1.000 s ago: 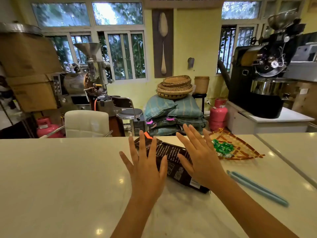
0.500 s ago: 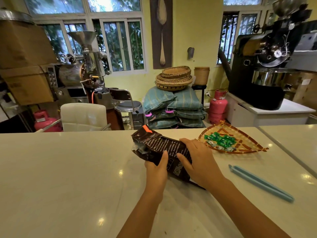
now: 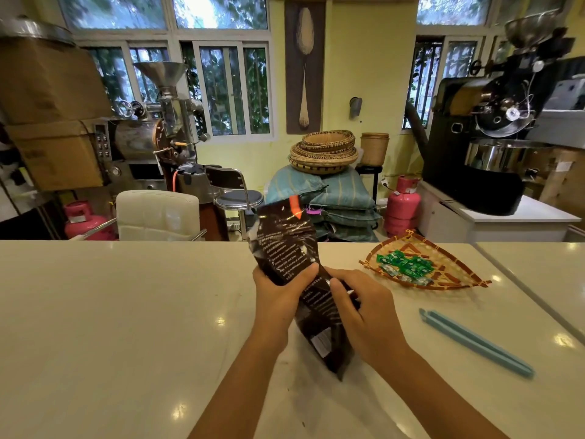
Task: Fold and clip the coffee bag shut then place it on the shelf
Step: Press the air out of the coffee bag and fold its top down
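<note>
A dark brown coffee bag [image 3: 286,242] with white print and an orange arrow stands tilted on the white counter [image 3: 110,312], its open top pointing up and away. My left hand [image 3: 278,299] grips the bag's left side near the middle. My right hand [image 3: 364,315] holds its right side, a bit lower. The bag's bottom corner rests on the counter between my wrists. A long light-blue bag clip [image 3: 474,342] lies on the counter to the right, apart from both hands. No shelf is identifiable.
A woven tray [image 3: 456,277] with green wrapped candies sits at the counter's far right. Beyond the counter stand a white chair [image 3: 158,213], a stool, stacked sacks with baskets, pink gas cylinders and two coffee roasters.
Both hands went from hovering open over the flat-lying bag to gripping it. The bag has been lifted from lying to nearly upright.
</note>
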